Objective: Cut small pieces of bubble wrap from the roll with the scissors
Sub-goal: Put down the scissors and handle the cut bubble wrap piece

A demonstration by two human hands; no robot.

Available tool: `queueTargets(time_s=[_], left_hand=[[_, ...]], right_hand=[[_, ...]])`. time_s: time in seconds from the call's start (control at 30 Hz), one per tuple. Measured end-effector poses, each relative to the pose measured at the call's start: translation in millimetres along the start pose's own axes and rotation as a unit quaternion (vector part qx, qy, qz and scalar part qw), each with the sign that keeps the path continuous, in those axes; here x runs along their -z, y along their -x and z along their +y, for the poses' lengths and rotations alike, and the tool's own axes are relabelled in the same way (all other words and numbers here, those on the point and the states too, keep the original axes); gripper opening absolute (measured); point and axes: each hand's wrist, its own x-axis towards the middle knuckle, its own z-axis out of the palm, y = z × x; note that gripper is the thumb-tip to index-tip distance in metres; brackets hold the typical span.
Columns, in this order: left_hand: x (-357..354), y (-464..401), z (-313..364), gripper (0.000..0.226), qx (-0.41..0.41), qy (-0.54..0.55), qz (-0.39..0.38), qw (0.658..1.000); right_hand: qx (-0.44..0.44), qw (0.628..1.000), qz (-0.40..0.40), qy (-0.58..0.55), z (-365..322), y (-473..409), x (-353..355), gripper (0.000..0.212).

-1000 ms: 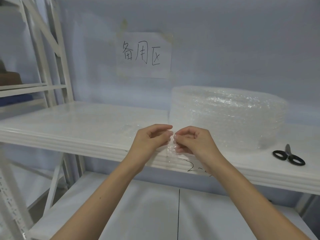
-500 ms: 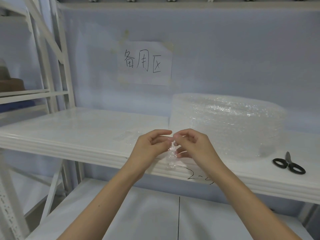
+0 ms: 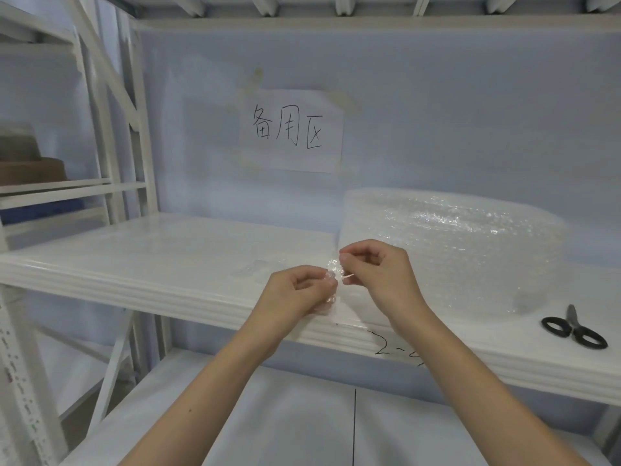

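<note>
A large roll of clear bubble wrap point(image 3: 453, 250) lies flat on the white shelf point(image 3: 134, 264), right of centre. Black-handled scissors point(image 3: 573, 327) rest on the shelf to the roll's right, untouched. In front of the roll's left edge, my left hand point(image 3: 295, 297) and my right hand point(image 3: 376, 274) both pinch a small piece of bubble wrap point(image 3: 332, 280) between fingertips. The piece hangs down a little past the shelf's front edge. Another small clear piece point(image 3: 258, 269) lies on the shelf just left of my hands.
A paper sign point(image 3: 292, 129) with handwritten characters is taped to the back wall. A lower shelf point(image 3: 302, 425) extends below my forearms. White rack uprights point(image 3: 134, 129) stand at the left, with a brown box point(image 3: 30, 169) on the neighbouring rack.
My right hand has risen slightly above the left, and the left has dropped a little, both still pinching the small piece. The view has tilted upward, showing the shelf above.
</note>
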Motion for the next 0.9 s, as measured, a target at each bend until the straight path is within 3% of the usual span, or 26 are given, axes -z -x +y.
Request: queueTargets(time_s=[0.67,0.9], left_hand=[[39,-1,0,0.011,0.028,-0.008,0.042,0.999],[62,-4,5,0.029,0.041,-0.015,0.095,0.995]], right_hand=[[-0.03,0.999,-0.009,-0.013,21,-26,-29,0.005],[-0.043,0.999,-0.017,-0.001,37,-52,-51,0.005]])
